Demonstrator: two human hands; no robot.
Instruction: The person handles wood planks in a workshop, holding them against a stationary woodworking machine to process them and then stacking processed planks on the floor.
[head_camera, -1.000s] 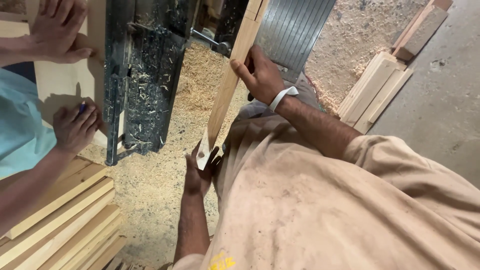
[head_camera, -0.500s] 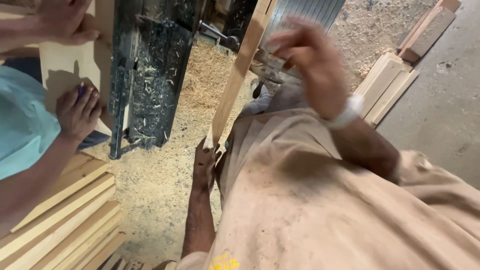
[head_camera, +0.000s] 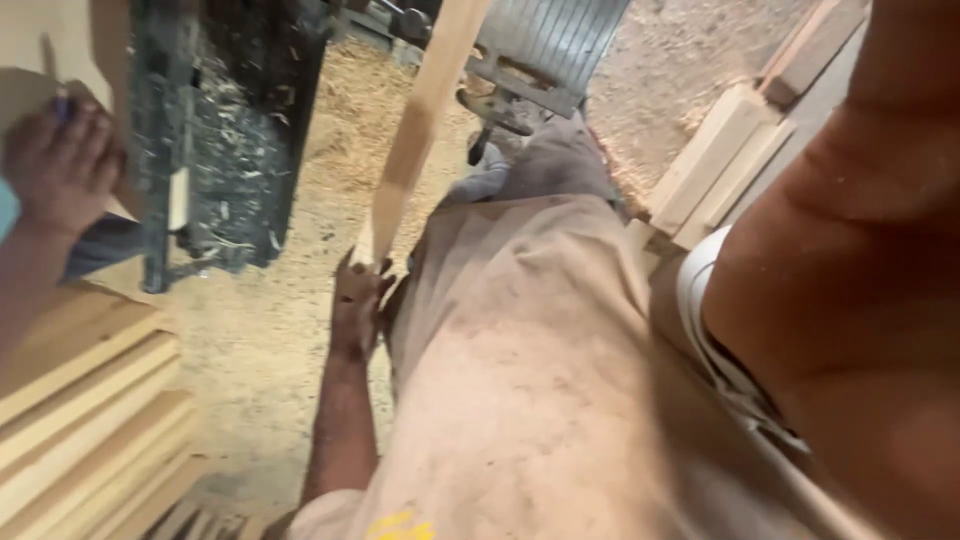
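From the head camera: the left hand (head_camera: 357, 300) grips the bottom end of a long wooden strip (head_camera: 420, 120) that slants up past the frame's top, beside the thigh. The right hand is out of view; only its forearm (head_camera: 850, 300) looms, blurred (wristband showing). Another person's hand (head_camera: 60, 165) rests on a board (head_camera: 50, 50) by the dark machine (head_camera: 215, 140).

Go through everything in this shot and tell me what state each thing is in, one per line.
Wooden strip: tilted, lower end gripped.
Left hand: closed on the strip's lower end.
Right hand: out of view; only the forearm shows, close to camera.
Stacked boards: lying flat, piled.
Co-worker's hand: resting on a board.
Floor: covered in sawdust.
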